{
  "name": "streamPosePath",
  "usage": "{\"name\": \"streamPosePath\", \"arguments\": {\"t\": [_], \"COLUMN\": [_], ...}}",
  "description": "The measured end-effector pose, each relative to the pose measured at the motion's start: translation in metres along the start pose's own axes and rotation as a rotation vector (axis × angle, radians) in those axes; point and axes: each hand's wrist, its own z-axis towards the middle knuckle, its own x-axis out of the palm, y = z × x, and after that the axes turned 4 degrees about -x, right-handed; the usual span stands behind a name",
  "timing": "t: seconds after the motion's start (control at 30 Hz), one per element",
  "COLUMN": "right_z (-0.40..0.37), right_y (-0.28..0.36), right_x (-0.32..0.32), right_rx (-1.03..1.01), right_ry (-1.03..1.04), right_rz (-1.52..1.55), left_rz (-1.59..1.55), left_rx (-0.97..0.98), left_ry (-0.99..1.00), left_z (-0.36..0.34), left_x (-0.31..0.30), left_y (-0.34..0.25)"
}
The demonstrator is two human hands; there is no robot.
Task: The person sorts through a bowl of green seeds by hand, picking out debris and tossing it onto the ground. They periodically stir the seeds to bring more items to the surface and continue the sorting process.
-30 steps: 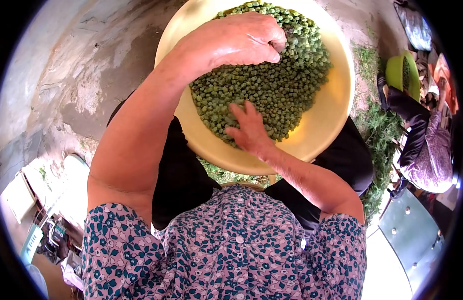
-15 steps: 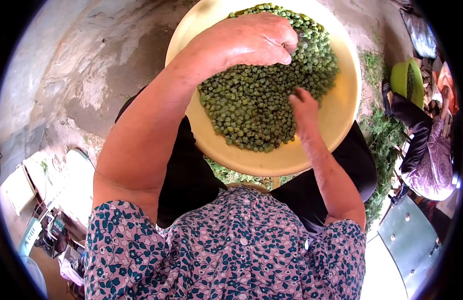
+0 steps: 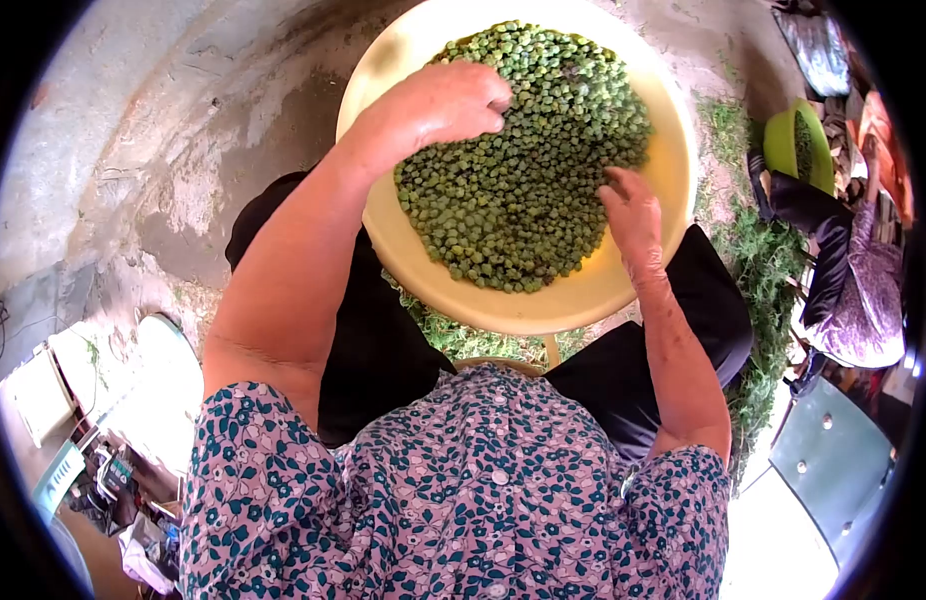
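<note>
A wide pale-yellow basin point(image 3: 673, 130) holds a large heap of small round green fruits or buds point(image 3: 503, 210). Over the upper left of the heap is my left hand point(image 3: 463, 100), its fingers curled in toward the thumb; whatever is between them is hidden. At the heap's right edge, inside the basin, my right hand point(image 3: 635, 218) has its fingertips a little apart, with nothing visible held. The basin stands in front of my body, between my knees.
Green plants point(image 3: 768, 270) lie on the ground at the right. Beyond them sits another person point(image 3: 863, 290) in purple patterned clothing, near a lime-green bowl point(image 3: 783, 145). A grey-green panel point(image 3: 833, 450) is at the lower right. A rough wall point(image 3: 113, 130) rises at the left.
My left hand has moved left and down across the heap. My right hand has shifted right, toward the basin's side. The basin appears slightly more to the left and higher.
</note>
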Motion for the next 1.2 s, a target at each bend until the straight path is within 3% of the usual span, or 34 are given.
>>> {"name": "streamPosePath", "arguments": {"t": [0.1, 0.13, 0.2, 0.3, 0.43, 0.47, 0.53, 0.77, 0.83, 0.93, 1.2], "right_z": [-0.024, -0.035, -0.032, -0.054, -0.08, -0.083, -0.083, -0.078, -0.076, -0.061, -0.065], "right_y": [0.003, 0.006, 0.017, 0.035, 0.038, 0.038, 0.037, 0.027, 0.032, 0.013, 0.015], "right_x": [-0.003, -0.001, 0.019, 0.033, 0.046, 0.048, 0.05, 0.077, 0.075, 0.088, 0.084], "right_rx": [-0.016, -0.103, -0.185, -0.118, -0.123, -0.137, -0.515, -0.509, -0.418, -0.535, -0.508], "right_ry": [0.083, 0.083, 0.167, 0.405, 0.629, 0.614, 0.539, 0.439, 0.586, 0.409, 0.403], "right_rz": [-0.01, -0.031, -0.045, 0.082, 0.127, 0.124, -0.116, -0.464, -0.567, -0.452, -0.442], "left_rz": [0.009, 0.0, 0.02, 0.107, 0.064, 0.025, -0.007, 0.349, 0.404, 0.382, 0.39], "left_rx": [-0.184, -0.21, -0.186, -0.193, -0.002, -0.008, -0.015, -0.002, 0.025, 0.022, 0.049], "left_ry": [0.102, 0.099, 0.181, 0.268, 0.136, 0.144, 0.14, 0.011, 0.001, -0.029, -0.013], "left_z": [-0.013, -0.021, -0.008, -0.016, -0.057, -0.066, -0.076, -0.062, -0.059, -0.042, -0.048], "left_x": [0.02, 0.029, 0.045, 0.071, 0.104, 0.112, 0.126, 0.169, 0.178, 0.183, 0.17], "left_y": [0.0, 0.0, 0.033, 0.031, 0.005, -0.003, -0.013, 0.0, 0.002, 0.012, 0.003]}}
